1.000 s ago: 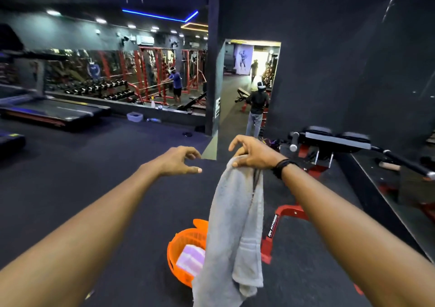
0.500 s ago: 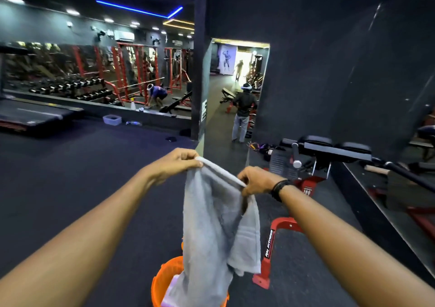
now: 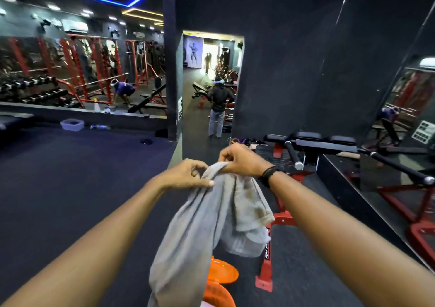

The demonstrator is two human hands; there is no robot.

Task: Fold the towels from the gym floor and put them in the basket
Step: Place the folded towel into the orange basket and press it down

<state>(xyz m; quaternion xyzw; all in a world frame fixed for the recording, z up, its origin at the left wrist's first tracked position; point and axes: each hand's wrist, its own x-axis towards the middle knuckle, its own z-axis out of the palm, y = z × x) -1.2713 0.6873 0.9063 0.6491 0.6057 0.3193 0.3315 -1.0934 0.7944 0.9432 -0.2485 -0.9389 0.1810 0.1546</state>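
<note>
Head view: left hand (image 3: pixel 188 177) and right hand (image 3: pixel 237 159) both pinch the grey towel (image 3: pixel 200 224) at its top edge, held aloft, close together. Orange basket (image 3: pixel 220 281) directly below. Likely mid-fold; next, square the halves, then lower it in.

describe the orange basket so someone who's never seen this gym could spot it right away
Start at the grey towel hanging from both hands, left hand and right hand, in the middle of the view. Straight below it, on the dark floor left of the red bench frame, sits the orange basket, partly hidden by the towel. It is the only bright orange plastic thing there.
</note>
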